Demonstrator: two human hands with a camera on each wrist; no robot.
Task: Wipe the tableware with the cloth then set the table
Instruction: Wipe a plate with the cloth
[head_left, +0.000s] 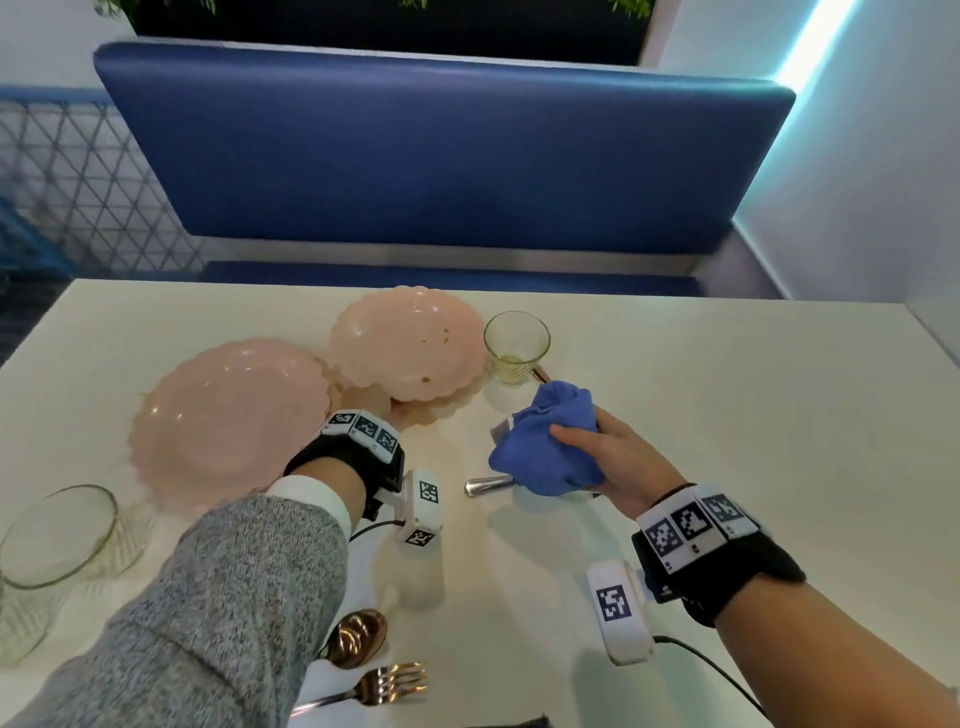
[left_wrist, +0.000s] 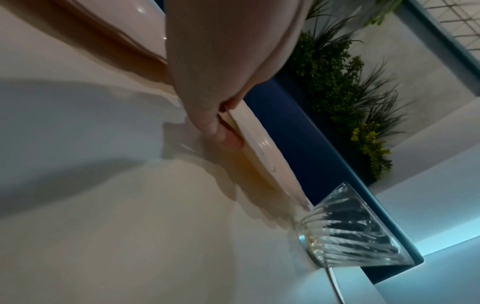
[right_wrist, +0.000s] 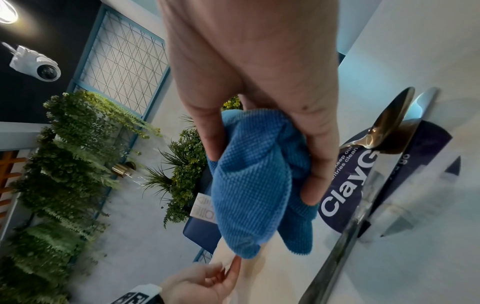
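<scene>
A pink scalloped plate (head_left: 410, 343) with small brown specks is tilted up off the white table (head_left: 727, 415). My left hand (head_left: 376, 404) pinches its near rim, thumb on top in the left wrist view (left_wrist: 226, 133). A second pink plate (head_left: 228, 421) lies flat to the left. My right hand (head_left: 592, 447) grips a bunched blue cloth (head_left: 545, 447) just right of the tilted plate and apart from it. In the right wrist view the fingers (right_wrist: 319, 164) curl round the cloth (right_wrist: 252, 185).
A ribbed glass (head_left: 517, 345) stands right of the tilted plate, another glass (head_left: 57, 545) at the near left. A knife handle (head_left: 488, 486) sticks out under the cloth. A copper spoon (head_left: 358, 636) and fork (head_left: 387, 686) lie near me. A blue bench (head_left: 441, 156) backs the table.
</scene>
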